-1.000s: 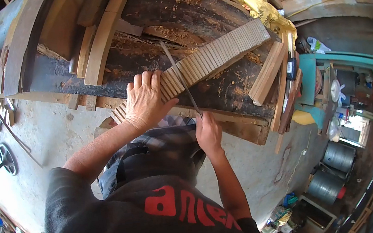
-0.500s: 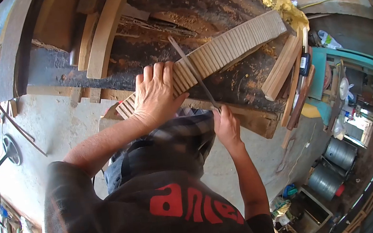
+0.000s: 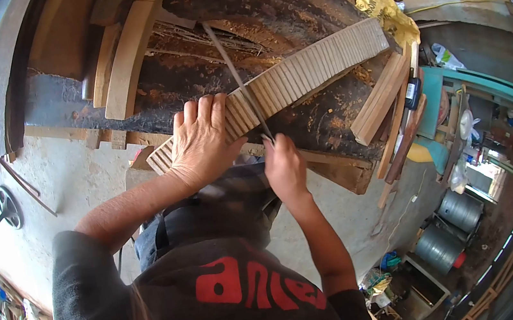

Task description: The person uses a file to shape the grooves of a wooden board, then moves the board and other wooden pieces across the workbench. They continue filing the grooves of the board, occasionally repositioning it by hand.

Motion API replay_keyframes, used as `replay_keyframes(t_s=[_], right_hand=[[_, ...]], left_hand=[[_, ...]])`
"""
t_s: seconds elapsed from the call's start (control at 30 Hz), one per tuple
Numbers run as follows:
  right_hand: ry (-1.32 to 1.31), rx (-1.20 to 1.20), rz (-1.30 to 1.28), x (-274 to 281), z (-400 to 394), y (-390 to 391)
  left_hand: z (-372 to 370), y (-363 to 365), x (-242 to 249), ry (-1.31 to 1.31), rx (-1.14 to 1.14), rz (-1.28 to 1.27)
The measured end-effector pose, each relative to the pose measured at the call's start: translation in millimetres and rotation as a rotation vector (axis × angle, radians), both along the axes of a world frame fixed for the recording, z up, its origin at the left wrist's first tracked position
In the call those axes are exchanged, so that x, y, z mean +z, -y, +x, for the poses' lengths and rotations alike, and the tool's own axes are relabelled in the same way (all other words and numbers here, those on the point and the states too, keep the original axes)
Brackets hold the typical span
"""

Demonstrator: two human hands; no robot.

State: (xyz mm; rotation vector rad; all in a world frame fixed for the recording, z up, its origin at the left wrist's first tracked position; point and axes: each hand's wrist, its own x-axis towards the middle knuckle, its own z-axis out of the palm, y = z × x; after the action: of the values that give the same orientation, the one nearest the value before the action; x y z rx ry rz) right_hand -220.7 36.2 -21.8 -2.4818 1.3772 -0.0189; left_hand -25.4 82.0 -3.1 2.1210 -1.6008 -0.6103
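A long, slightly curved wooden piece [image 3: 316, 68] with closely spaced grooves across its top lies slantwise on the dark workbench. My left hand [image 3: 198, 138] presses on its near left end, fingers over the far edge and thumb toward the near side. In my right hand [image 3: 286, 166], closed at the near edge of the bench, is the end of a long thin metal file [image 3: 233, 69]. The file lies across the grooved piece just right of my left hand, its tip reaching well beyond the far edge. My fingers hide its gripped end.
Sawdust and shavings litter the workbench [image 3: 197, 103]. Curved wooden pieces [image 3: 136, 59] stand at the left. Wooden strips [image 3: 381, 98], a black-handled tool [image 3: 413, 93] and a yellow bag [image 3: 378, 5] are at the right. A teal frame [image 3: 493, 90] and metal drums [image 3: 439, 246] stand farther right.
My right hand has pushed the file away and to the left, so more of it extends past the far edge. My left hand stays on the grooved piece. The whole view has shifted slightly.
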Motion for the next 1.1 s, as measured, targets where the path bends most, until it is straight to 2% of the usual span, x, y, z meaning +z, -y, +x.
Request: replay_keyframes(t_s=[0.1, 0.17, 0.2, 0.23, 0.33, 0.4, 0.5, 0.57, 0.67, 0.8, 0.9, 1.03, 1.1], right_hand=[[0.076, 0.008, 0.045, 5.8, 5.3, 5.2], [0.043, 0.007, 0.074, 6.1, -24.9, -6.3], [-0.012, 0.039, -0.026, -0.6, -45.9, -13.6], [0.105, 0.050, -0.063, 1.5, -53.7, -15.4], [0.096, 0.028, -0.037, 3.1, -39.1, -14.3], [0.014, 0.022, 0.082, 7.1, -4.5, 2.5], [0.044, 0.053, 0.027, 6.1, 11.9, 12.4], [0.030, 0.053, 0.057, 6.6, -12.7, 2.0], [0.045, 0.097, -0.085, 5.5, -47.8, -15.7], [0.068, 0.017, 0.011, 3.2, -7.5, -0.8], [0.077, 0.002, -0.040, 6.8, 17.9, 6.8], [-0.011, 0.003, -0.096, 1.5, -42.3, -20.9], [-0.058, -0.044, -0.026, 5.1, -84.1, -42.8]], left_hand=[[1.2, 0.6, 1.4, -0.012, -0.003, 0.005], [1.5, 0.6, 1.1, -0.014, 0.008, -0.006], [2.5, 1.3, 3.7, -0.021, 0.001, 0.010], [2.5, 1.5, 4.6, -0.027, -0.004, 0.027], [1.1, 1.1, 3.1, -0.014, -0.004, 0.041], [-0.1, 1.3, 3.4, -0.011, -0.005, 0.042], [0.7, 1.6, 3.1, 0.003, 0.000, 0.033], [0.7, 1.2, 4.0, -0.002, 0.007, 0.026], [2.4, 1.1, 6.6, -0.015, 0.010, 0.046], [0.1, -0.6, 3.2, 0.001, -0.004, 0.036], [-0.1, -2.3, 2.7, 0.022, 0.006, -0.003], [4.5, -8.0, 2.0, -0.018, 0.009, -0.047], [11.7, -19.3, 4.7, -0.048, 0.005, -0.080]])
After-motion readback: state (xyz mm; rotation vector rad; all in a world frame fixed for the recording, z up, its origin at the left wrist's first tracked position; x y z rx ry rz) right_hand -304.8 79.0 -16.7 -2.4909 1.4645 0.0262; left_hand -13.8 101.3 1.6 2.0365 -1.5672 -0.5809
